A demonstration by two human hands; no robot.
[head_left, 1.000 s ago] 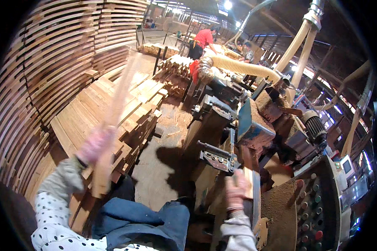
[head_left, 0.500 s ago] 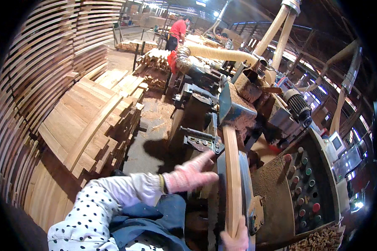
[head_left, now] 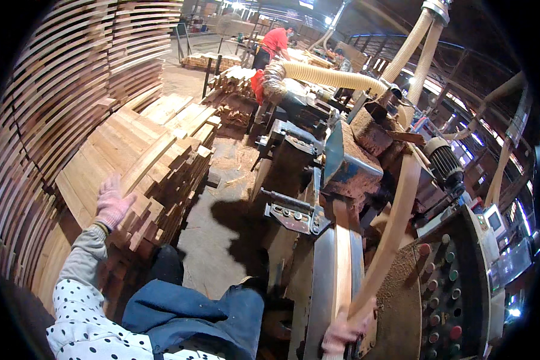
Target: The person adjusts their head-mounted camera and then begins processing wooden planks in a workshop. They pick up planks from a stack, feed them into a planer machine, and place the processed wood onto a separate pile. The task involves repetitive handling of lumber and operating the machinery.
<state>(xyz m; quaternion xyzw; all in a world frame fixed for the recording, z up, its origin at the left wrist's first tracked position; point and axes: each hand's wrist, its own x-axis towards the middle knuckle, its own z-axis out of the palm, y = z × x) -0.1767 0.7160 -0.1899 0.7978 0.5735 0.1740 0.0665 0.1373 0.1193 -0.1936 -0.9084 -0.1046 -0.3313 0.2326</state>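
My left hand (head_left: 113, 201), in a pink glove, is stretched out to the left with fingers spread, just above a low stack of short wooden boards (head_left: 144, 156). It holds nothing. My right hand (head_left: 344, 331), also gloved, is at the lower edge by the machine, closed around the near end of a long pale wooden strip (head_left: 393, 228) that slants up and to the right. A second wooden strip (head_left: 342, 264) lies flat on the metal feed bed (head_left: 319, 282) of the woodworking machine, pointing into its blue hood (head_left: 342, 159).
A tall curved wall of stacked boards (head_left: 48, 102) fills the left. A sawdust-covered control panel with coloured buttons (head_left: 450, 288) sits to the right. Ribbed dust hoses (head_left: 336, 77) run overhead. A person in a red shirt (head_left: 274, 43) works far behind. Sawdust covers the floor (head_left: 219, 240).
My left hand carried a board from the stack to the machine, then swung back left to the stack, now holding nothing. My right hand now grips a strip tilted up to the right.
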